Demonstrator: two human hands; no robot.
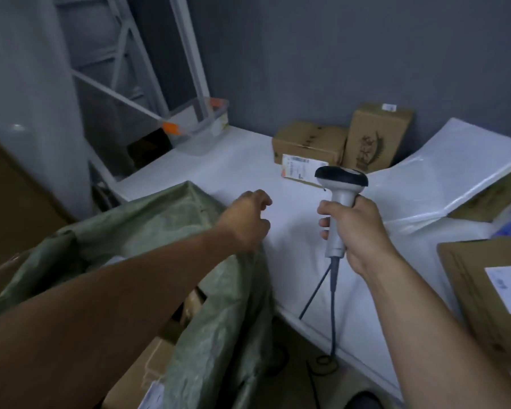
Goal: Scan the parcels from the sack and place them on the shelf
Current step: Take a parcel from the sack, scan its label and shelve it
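Note:
My right hand (357, 231) grips the handle of a grey barcode scanner (341, 184), whose dark head points away over the white table (248, 172). My left hand (248, 219) hovers with loosely curled fingers at the rim of the green woven sack (219, 320), holding nothing. Cardboard parcels (148, 367) show inside the sack. Two brown boxes stand at the table's back: a flat one (310, 143) with a label and an upright one (375, 137).
White plastic mailers (455, 172) lie at the right, and a labelled cardboard parcel (490, 290) sits at the right edge. A clear plastic bin (201, 128) with orange clips stands at the back left by a grey metal shelf frame (130, 69). The scanner's cable (331, 320) hangs to the floor.

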